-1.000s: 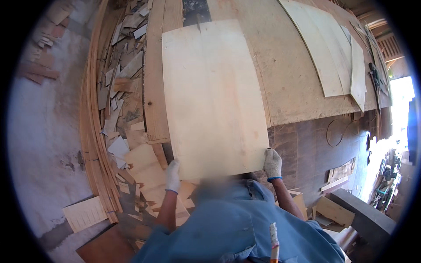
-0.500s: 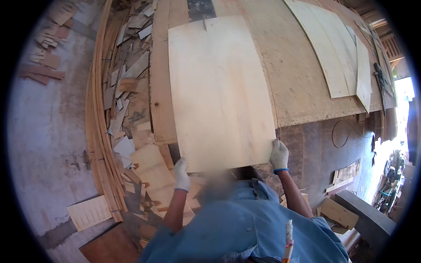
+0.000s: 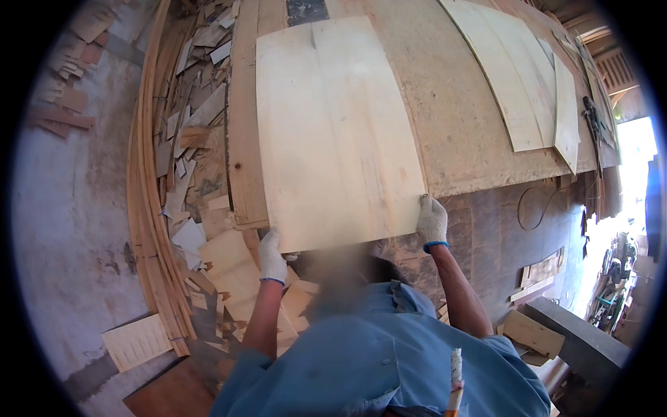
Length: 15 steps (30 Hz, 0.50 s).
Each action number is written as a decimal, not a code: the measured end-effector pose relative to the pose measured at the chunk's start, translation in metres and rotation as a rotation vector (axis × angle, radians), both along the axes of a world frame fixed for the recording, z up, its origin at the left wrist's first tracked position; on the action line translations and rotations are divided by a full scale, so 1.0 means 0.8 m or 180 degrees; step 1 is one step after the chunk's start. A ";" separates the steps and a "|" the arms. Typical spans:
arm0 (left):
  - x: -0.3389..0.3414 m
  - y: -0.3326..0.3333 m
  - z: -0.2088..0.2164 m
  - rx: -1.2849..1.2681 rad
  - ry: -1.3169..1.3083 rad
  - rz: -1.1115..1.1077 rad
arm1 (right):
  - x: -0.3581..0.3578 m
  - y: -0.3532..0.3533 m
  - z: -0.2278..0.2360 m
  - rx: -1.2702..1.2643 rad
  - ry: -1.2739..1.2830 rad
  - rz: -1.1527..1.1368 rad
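Observation:
A large pale plywood sheet [image 3: 333,132] lies over the wooden workbench [image 3: 458,139], its near end reaching past the bench's front edge. My left hand [image 3: 272,258], in a white knitted glove, grips the sheet's near left corner. At the near right corner my right hand [image 3: 432,221], gloved the same way with a blue cuff, closes on the edge. The fingers of both hands are partly hidden by the sheet. A blurred patch covers part of the near edge between them.
More thin pale sheets [image 3: 517,76] lie on the bench at the right. Wood offcuts [image 3: 201,132] are heaped left of the bench, beside long wooden strips [image 3: 146,208]. A grey beam [image 3: 577,333] stands at lower right. Loose boards [image 3: 233,267] lie near my left arm.
Both hands and the plywood sheet have moved slightly forward, away from me, and a little to the left in the picture. The whole view has also shifted slightly.

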<state>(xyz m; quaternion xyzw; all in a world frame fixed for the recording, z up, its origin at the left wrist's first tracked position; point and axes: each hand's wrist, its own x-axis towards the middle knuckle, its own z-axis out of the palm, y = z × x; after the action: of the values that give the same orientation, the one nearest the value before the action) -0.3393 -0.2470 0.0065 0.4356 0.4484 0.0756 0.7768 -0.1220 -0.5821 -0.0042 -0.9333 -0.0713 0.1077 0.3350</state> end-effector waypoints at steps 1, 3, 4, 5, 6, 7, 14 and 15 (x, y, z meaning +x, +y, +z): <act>0.004 0.004 -0.003 0.0048 0.0053 0.0024 | 0.005 0.006 0.004 0.0133 0.0059 -0.0066; 0.019 0.008 0.002 0.0223 0.0118 -0.0005 | 0.018 0.010 0.007 0.0005 -0.0269 0.0092; 0.027 0.012 0.004 0.0313 0.0155 -0.0022 | 0.024 0.011 0.004 -0.0234 -0.0641 0.0326; 0.032 0.018 -0.002 0.0435 0.0343 0.0045 | 0.030 0.015 0.002 -0.0463 -0.1010 0.0577; 0.038 0.026 -0.005 0.0424 0.0351 0.0041 | 0.037 0.019 -0.002 -0.0515 -0.0981 0.0573; 0.043 0.035 -0.008 0.0414 0.0360 0.0038 | 0.043 0.024 -0.005 -0.0566 -0.0952 0.0569; 0.105 0.065 -0.008 0.0451 0.0507 0.0184 | 0.096 0.055 -0.032 -0.0548 -0.1038 0.0529; 0.115 0.070 0.000 0.0487 0.0511 0.0149 | 0.105 0.065 -0.031 -0.0583 -0.1024 0.0525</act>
<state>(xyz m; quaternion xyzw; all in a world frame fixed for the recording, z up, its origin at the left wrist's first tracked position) -0.2474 -0.1906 0.0063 0.4877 0.5121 0.0927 0.7009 -0.0381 -0.5300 -0.0292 -0.9560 -0.1901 -0.0097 0.2231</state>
